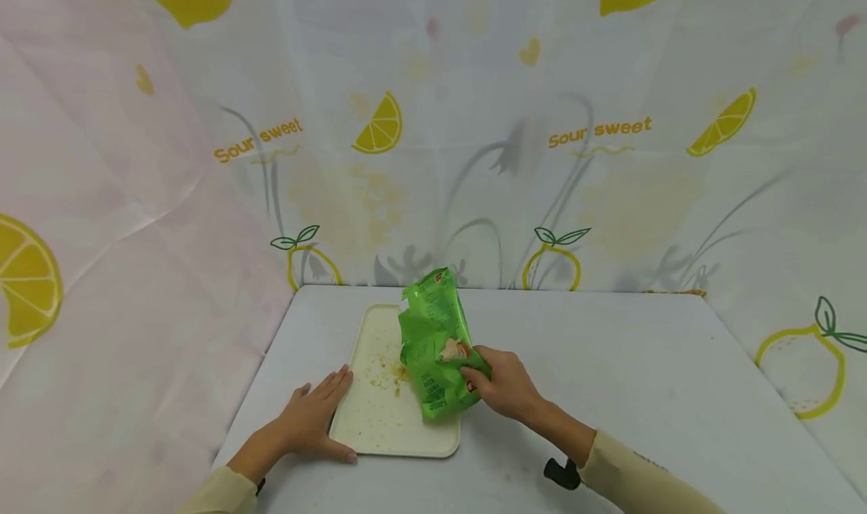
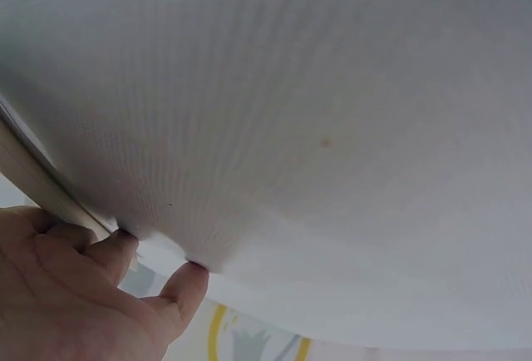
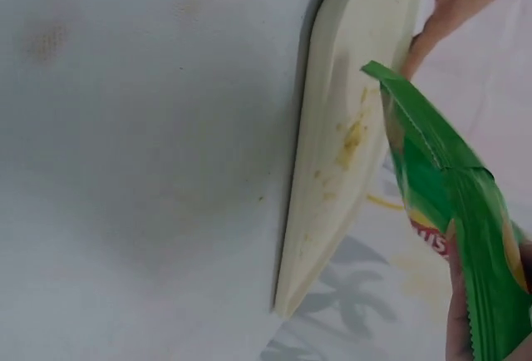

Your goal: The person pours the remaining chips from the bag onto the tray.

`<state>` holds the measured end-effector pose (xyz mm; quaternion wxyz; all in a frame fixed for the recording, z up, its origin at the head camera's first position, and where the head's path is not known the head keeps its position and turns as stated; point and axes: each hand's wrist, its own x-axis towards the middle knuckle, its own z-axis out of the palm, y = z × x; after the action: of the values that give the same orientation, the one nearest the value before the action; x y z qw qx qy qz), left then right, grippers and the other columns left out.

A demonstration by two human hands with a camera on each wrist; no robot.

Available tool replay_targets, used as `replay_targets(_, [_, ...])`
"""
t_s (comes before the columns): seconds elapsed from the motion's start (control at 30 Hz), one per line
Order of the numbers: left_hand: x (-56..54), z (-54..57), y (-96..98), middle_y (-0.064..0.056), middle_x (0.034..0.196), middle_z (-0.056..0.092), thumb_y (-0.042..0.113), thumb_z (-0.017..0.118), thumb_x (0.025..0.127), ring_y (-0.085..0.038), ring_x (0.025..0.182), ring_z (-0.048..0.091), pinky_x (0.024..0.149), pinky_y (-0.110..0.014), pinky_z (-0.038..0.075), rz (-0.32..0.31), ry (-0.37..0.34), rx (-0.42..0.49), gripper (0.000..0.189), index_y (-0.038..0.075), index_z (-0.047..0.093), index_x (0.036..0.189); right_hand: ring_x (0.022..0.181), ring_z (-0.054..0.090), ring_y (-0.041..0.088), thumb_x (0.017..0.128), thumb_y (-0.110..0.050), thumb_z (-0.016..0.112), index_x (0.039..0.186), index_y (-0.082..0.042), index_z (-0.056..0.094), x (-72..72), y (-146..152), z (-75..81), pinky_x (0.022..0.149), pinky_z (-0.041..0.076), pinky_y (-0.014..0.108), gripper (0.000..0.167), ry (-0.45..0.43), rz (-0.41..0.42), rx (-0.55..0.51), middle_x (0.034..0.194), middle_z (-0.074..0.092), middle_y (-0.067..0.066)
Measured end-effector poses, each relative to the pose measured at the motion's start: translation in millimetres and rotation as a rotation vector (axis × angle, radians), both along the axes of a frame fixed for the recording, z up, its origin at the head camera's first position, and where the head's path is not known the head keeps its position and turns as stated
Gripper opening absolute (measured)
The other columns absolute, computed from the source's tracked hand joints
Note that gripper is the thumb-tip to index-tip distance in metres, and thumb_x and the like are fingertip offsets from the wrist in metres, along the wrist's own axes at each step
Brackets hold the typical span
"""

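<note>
My right hand (image 1: 511,386) pinches the lower right edge of a green chip bag (image 1: 432,326), thumb on the printed face. The bag is tilted over the right part of a cream rectangular tray (image 1: 386,435) and overlaps it in the head view. Yellow crumbs (image 1: 382,382) lie scattered on the tray; in the right wrist view a small heap of crumbs (image 3: 353,140) sits below one end of the bag. My left hand (image 1: 308,420) rests at the tray's left edge, fingers extended and thumb spread by the front left corner. The left wrist view shows its thumb and fingertips against the white surface.
The tray stands on a white table (image 1: 609,378), mostly to the left. Behind it hangs a white cloth (image 1: 460,190) printed with lemons, and another pale cloth (image 1: 135,273) closes the left side. A black wrist piece (image 1: 562,474) shows by the right sleeve.
</note>
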<state>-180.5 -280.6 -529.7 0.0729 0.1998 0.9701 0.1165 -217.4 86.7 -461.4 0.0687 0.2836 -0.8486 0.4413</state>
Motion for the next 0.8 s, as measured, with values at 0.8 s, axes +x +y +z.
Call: replay_targets(0.8, [-1.6,1.8,-0.9,-0.019,0.164,0.019,0.085,0.071,0.056,-0.041,0.148,0.028,0.104,-0.073,0.026,0.008,-0.021,0.007,0.142,-0.001,0.020,0.156,0.055,0.041,-0.003,0.092,-0.010,0.069,0.098,-0.007,0.067,-2.2,-3.3,-15.1,0.047,0.039,0.019,0.006,0.094,-0.015,-0.042,0.068,0.057,-0.008])
